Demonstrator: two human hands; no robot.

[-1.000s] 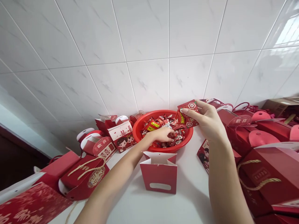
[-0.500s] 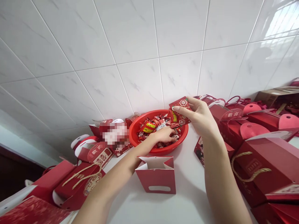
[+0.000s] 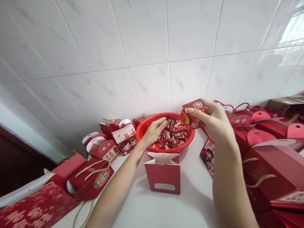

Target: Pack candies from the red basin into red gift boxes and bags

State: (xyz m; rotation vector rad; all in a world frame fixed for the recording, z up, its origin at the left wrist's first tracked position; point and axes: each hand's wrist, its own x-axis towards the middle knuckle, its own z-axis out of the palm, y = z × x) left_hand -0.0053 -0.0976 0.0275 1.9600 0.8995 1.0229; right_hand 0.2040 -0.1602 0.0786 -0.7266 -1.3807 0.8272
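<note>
My left hand (image 3: 155, 130) is over the red plastic basket (image 3: 140, 126), its fingers closed on the edge of a dark red wrapped candy (image 3: 171, 123). Below it lies a heap of small wrapped candies (image 3: 179, 136), mostly red and brown. Above the basket's right side, my right hand (image 3: 213, 118) pinches red candy packets (image 3: 195, 114) with white flower prints and yellow lettering; the exact number is unclear. Between my forearms an open red paper gift box (image 3: 163, 177) stands upright on the white table, its white inside showing at the top.
Red gift boxes with rope handles (image 3: 91, 177) crowd the left side. More red boxes (image 3: 273, 167) are stacked at the right, near a cardboard box (image 3: 285, 106). A printed red box (image 3: 208, 155) lies by my right forearm. White wall tiles (image 3: 149, 85) rise behind the basket.
My left hand has lifted from the candy heap, now with a dark red candy in its fingers. The right hand still holds its packets. The view has shifted slightly left.
</note>
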